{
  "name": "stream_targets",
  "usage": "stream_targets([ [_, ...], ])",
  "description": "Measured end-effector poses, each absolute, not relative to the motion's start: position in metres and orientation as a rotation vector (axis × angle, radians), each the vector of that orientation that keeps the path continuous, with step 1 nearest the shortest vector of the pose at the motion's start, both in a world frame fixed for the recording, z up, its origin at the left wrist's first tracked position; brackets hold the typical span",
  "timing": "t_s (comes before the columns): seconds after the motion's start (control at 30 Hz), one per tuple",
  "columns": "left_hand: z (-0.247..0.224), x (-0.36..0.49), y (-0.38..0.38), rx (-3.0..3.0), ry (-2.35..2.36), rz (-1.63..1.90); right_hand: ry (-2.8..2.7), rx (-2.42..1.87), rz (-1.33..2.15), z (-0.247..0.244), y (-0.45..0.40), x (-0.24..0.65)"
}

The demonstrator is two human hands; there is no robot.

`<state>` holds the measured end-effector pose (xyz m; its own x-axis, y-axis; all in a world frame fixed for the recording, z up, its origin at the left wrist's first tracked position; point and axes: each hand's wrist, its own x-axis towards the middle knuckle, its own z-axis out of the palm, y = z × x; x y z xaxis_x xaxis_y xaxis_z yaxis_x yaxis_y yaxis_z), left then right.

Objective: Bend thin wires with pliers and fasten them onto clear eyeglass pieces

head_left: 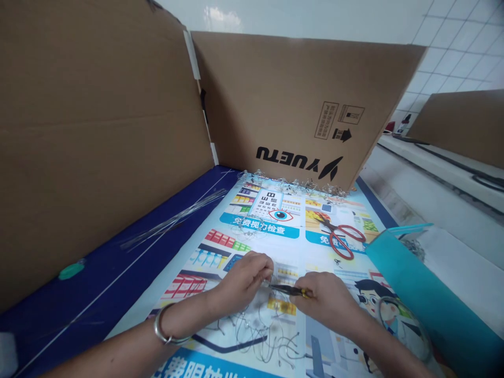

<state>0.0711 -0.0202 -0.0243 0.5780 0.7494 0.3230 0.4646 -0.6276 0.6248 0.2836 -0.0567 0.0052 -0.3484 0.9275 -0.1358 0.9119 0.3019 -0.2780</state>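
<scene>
My right hand point(321, 294) grips needle-nose pliers point(287, 289) with yellow-and-black handles, their dark jaws pointing left. The jaw tips are at a small thin wire piece point(266, 283) just below the fingers of my left hand point(250, 273). My left hand is closed in a pinch on that wire, much of which its fingers hide. Below both hands, a loose pile of bent thin wires point(271, 341) lies on the printed poster point(283, 257). Red-handled scissors point(342, 235) rest partly spread beyond my right hand.
Cardboard panels point(275, 94) stand at the back and left. Tangled wire pieces point(299, 186) line the back panel's foot. Long straight wires point(177, 218) and a green lump point(71, 270) lie on the blue surface. At right are a teal box point(429, 294) and a clear round container point(405, 320).
</scene>
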Motion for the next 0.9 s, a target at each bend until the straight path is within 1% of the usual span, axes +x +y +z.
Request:
stream_targets([
  [0.37,-0.021,0.067,-0.020,2.432,0.714,0.753,-2.338,-1.734,0.939,0.004,-0.047,0.294],
  [0.53,-0.021,0.067,-0.021,2.440,0.636,0.752,-2.330,-1.718,1.019,0.001,-0.045,0.298],
  [0.6,-0.021,0.068,-0.021,2.389,0.653,0.775,-2.372,-1.709,0.963,0.002,-0.046,0.296],
  [0.77,-0.023,0.069,-0.019,2.232,0.813,0.826,-2.429,-1.758,0.483,0.005,-0.054,0.287],
  [0.9,-0.024,0.068,-0.016,2.146,0.870,0.853,-2.435,-1.751,0.295,0.005,-0.058,0.284],
])
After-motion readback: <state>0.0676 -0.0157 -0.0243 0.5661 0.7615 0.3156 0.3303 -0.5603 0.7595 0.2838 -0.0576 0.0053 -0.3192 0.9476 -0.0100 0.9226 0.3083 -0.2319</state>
